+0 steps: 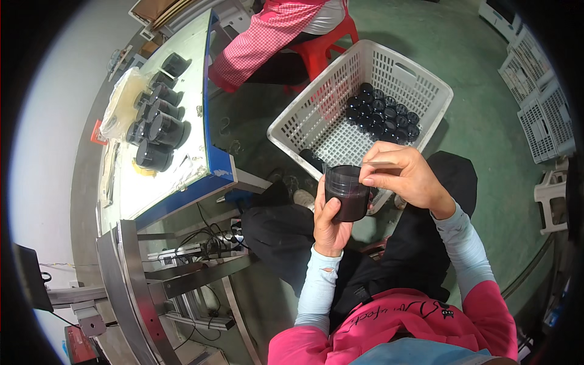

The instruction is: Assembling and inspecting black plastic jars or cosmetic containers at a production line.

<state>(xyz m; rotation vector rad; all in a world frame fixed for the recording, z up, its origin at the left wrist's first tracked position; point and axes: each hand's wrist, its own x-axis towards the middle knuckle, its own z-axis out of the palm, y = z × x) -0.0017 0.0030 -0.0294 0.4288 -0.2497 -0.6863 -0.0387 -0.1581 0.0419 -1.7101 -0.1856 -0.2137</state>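
My left hand (331,228) is wrapped round a dark, see-through wide-mouthed jar (348,204), held upright above my lap. Over its rim, my right hand (417,182) pinches a thin, flat strip (383,165) between thumb and fingers. The strip lies level near the jar's neck; I cannot tell whether it touches the jar or what it is made of. Just beyond my hands stands a light grey plastic crate (304,109) with several glossy black jars (384,115) grouped inside.
On the left, a blue-edged white table (190,143) bears several black jars (165,129) and a crumpled plastic bag (125,103). A person in a pink checked garment (264,39) sits on a red stool (334,42). Metal framing (131,286) and cables (213,234) are lower left; stacked crates (544,121) stand right.
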